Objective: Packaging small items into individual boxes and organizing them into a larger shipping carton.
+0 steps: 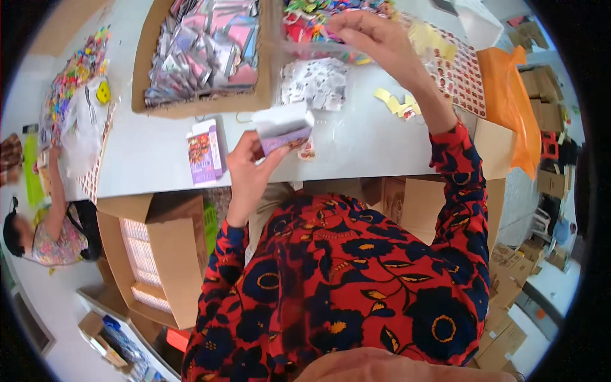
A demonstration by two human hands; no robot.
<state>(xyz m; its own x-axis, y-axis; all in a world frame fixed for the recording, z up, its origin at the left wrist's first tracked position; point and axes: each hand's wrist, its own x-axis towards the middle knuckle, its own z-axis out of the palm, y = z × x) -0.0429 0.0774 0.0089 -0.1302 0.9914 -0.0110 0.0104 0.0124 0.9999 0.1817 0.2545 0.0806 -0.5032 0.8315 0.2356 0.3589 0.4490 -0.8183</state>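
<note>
We hold a small purple-and-white cardboard carton in our left hand, thumb and fingers pinched on its lower end, so that it hangs just above the near edge of the white table with its white top flap standing open. Our right hand reaches across to the far edge, its fingers curled down and pressed together over the rim of a clear plastic tub of bright, many-coloured small pieces; whether anything is already caught between the fingertips we cannot tell.

Going by the open flap and the reach, we judge that the filling step is in hand: the carton waits open while the right hand gathers from the tub. The next move calls for a small, secure pinch and a steady carton, its mouth turned toward the incoming hand.

A second purple carton, closed, lies flat just left of the one we hold, near the table's front edge. Behind it stands a large brown cardboard box of flat pink and grey packets. White printed sheets lie below the tub, yellow paper scraps under our right wrist, and an orange plastic bag hangs at the right edge. Another person works at the left end.
</note>
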